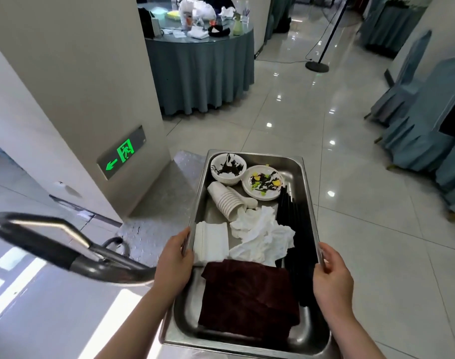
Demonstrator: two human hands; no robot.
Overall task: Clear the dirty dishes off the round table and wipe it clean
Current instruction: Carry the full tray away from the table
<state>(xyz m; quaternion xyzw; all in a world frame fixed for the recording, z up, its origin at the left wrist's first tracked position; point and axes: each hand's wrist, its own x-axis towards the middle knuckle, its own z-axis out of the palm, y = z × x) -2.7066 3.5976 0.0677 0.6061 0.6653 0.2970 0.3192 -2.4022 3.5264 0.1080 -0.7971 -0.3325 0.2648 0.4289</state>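
I hold a steel tray (257, 155) in front of me, my left hand (173, 260) gripping its left rim and my right hand (331, 270) its right rim. Inside lie a stack of dirty white bowls (227, 168), a soiled plate (263, 182), a toppled stack of white cups (227, 199), crumpled white napkins (262, 235), a folded white cloth (211, 242), black chopsticks (290, 211) and a dark red cloth (249, 299). A round table (200, 66) with a grey-blue cloth stands far ahead, cluttered with bags and bottles.
A metal cart handle (53, 244) curves at my left, its steel deck (154, 216) under the tray's far end. A pillar with a green exit sign (123, 152) stands left. Covered chairs (425, 120) line the right. A stanchion base (317, 66) sits on the shiny tiled floor.
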